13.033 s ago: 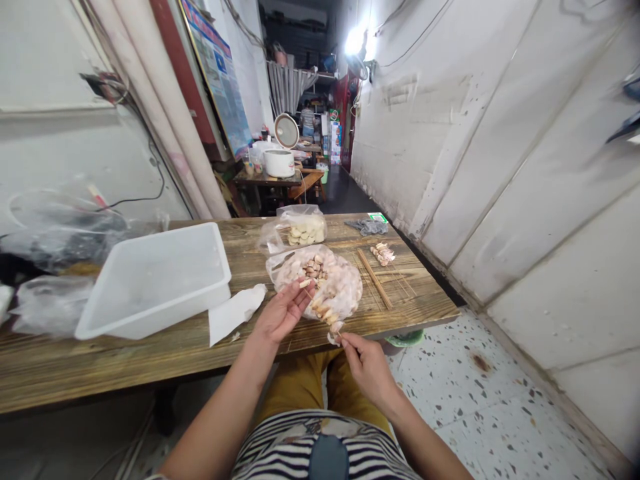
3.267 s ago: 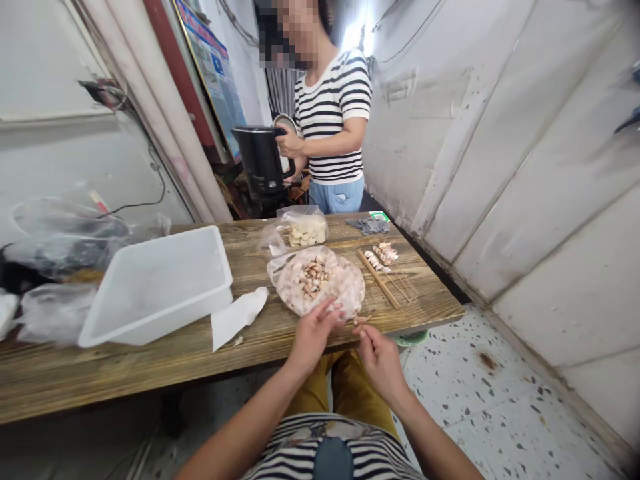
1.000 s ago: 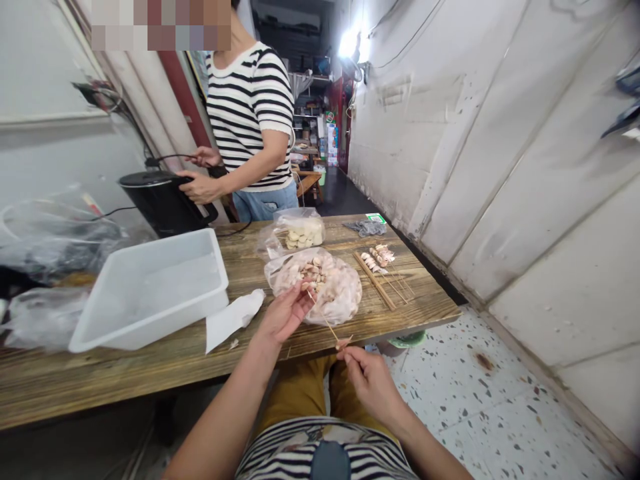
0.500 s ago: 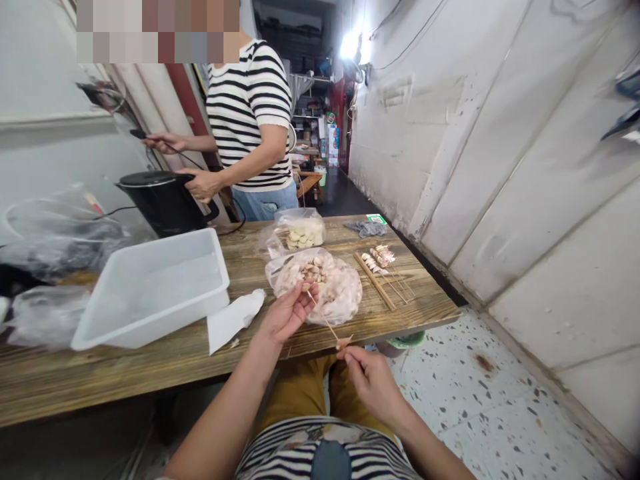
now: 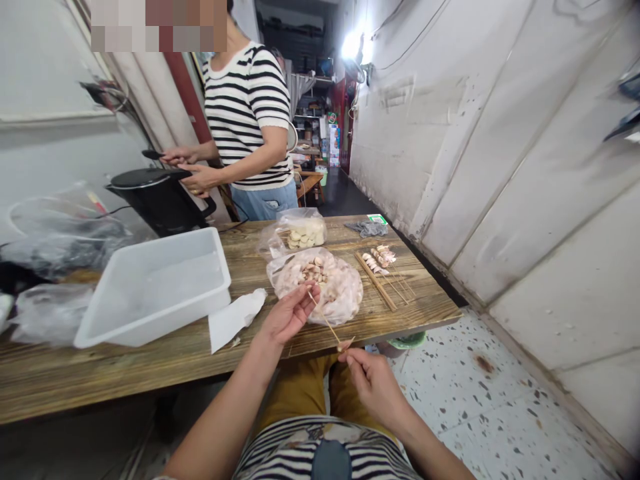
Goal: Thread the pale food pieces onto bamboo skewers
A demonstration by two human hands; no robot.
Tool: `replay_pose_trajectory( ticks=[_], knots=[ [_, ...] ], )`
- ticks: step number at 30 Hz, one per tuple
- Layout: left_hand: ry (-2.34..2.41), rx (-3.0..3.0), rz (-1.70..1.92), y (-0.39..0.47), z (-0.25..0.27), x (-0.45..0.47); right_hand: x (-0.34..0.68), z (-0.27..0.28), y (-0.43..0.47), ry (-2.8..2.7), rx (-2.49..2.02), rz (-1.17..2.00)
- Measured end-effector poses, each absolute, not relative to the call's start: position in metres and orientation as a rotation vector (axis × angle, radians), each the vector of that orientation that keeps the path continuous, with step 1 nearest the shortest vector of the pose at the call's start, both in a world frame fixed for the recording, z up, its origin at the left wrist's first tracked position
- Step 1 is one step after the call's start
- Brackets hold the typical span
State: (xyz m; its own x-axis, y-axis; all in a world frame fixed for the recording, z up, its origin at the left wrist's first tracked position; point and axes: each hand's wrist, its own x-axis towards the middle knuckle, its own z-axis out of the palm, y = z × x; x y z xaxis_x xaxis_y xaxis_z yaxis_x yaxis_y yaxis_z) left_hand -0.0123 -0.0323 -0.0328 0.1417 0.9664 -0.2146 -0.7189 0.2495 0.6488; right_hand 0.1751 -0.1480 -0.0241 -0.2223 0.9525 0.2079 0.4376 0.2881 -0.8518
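Note:
A thin wooden skewer [image 5: 326,319] slants between my hands. My left hand [image 5: 291,312] pinches its far end with thumb and fingers, the other fingers curled loosely. At the near end, my right hand [image 5: 373,377] grips a pinkish piece that looks like a garlic clove [image 5: 345,345], touching the skewer. Just beyond my left hand lies an open plastic bag [image 5: 345,293] full of similar cloves [image 5: 315,270]. To its right rest several loaded skewers [image 5: 383,257] beside bare wooden sticks [image 5: 376,281].
A white plastic tub [image 5: 155,287] and white paper [image 5: 235,320] are on the table's left. Behind the cloves sits a bag of pale slices [image 5: 305,235]; a grey cloth [image 5: 367,229] lies at the back. A person [image 5: 247,113] across the table holds a black kettle [image 5: 155,200].
The other person's far hand has come down and closer to the kettle, which has shifted slightly left. My hands have barely moved and keep the same hold.

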Motion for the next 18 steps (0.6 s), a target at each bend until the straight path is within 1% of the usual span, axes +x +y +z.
replay_pose_trajectory(
  ticks=[9, 15, 18],
  knots=[
    [0.624, 0.408, 1.244, -0.043, -0.031, -0.010, 0.172, -0.041, -0.155, -1.793, -1.231, 0.846],
    [0.602, 0.547, 0.976, -0.075, -0.033, 0.018, 0.165, -0.033, -0.144, -1.778, -1.247, 0.686],
    [0.579, 0.620, 0.927, -0.093, -0.032, 0.035, 0.165, -0.029, -0.135, -1.770, -1.248, 0.619]
  ],
)
